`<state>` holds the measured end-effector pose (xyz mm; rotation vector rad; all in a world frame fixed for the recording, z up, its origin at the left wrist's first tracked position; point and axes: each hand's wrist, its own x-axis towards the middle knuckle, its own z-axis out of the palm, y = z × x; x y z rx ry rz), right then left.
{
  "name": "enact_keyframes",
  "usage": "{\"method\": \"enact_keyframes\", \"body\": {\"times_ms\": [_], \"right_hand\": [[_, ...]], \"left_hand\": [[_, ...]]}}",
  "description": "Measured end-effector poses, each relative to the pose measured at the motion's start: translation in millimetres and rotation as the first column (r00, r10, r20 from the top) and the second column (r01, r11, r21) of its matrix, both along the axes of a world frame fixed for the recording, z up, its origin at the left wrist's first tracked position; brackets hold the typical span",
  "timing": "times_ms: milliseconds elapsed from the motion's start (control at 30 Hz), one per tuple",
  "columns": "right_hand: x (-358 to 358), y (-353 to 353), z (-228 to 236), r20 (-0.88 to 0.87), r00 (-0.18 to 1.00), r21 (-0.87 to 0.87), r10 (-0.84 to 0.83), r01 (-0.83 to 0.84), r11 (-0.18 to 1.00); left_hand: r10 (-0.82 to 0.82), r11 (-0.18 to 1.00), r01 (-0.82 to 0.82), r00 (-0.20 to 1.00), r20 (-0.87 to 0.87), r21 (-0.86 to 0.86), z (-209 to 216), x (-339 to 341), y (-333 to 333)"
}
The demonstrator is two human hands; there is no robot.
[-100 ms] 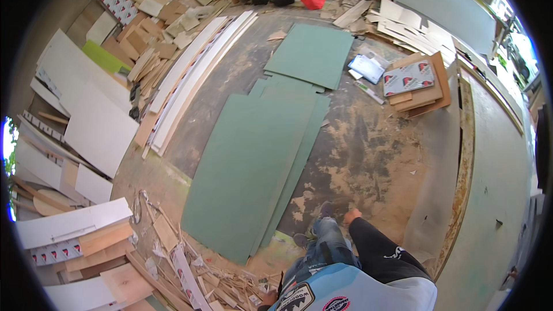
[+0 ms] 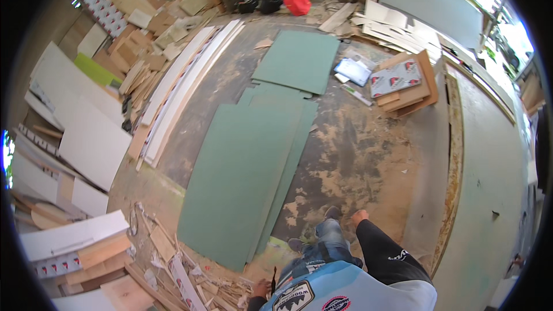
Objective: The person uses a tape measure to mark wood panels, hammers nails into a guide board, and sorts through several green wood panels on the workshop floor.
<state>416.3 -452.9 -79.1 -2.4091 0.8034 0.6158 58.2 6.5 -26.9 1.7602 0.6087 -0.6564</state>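
My right hand [image 2: 360, 217] hangs beside my right leg with its fingers curled in. Nothing shows in it, and it touches nothing. My left hand [image 2: 262, 288] is low by my left hip, close to the wood offcuts [image 2: 222, 294]; its fingers are too small and partly hidden to read. Ahead of my feet lie large green boards [image 2: 236, 178] on the floor, overlapping one another. A further green board [image 2: 296, 60] lies beyond them, its near edge meeting the others.
White strips [image 2: 190, 86] lie left of the boards, with white panels [image 2: 95, 121] leaning behind. At right, stacked panel pieces [image 2: 397, 78] sit near papers [image 2: 352, 71]. A long pale tabletop [image 2: 489, 184] runs along my right. A red bag [image 2: 296, 3] rests at the back.
The view has shifted a little, so the boards sit slightly lower and further left. My left hand shows more at the lower edge. The boards have not visibly moved.
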Motion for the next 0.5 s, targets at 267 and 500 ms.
{"method": "enact_keyframes", "body": {"times_ms": [267,500], "right_hand": [[-15,-54,61,0.119,0.964,0.344,-0.238,0.185,0.920],[-69,-120,49,0.087,0.901,0.343,-0.426,0.374,0.861]], "left_hand": [[0.381,0.918,-0.396,0.901,-0.206,-0.035,17,235,24],[0.082,0.995,-0.084,0.996,-0.037,-0.052,35,445,-78]]}}
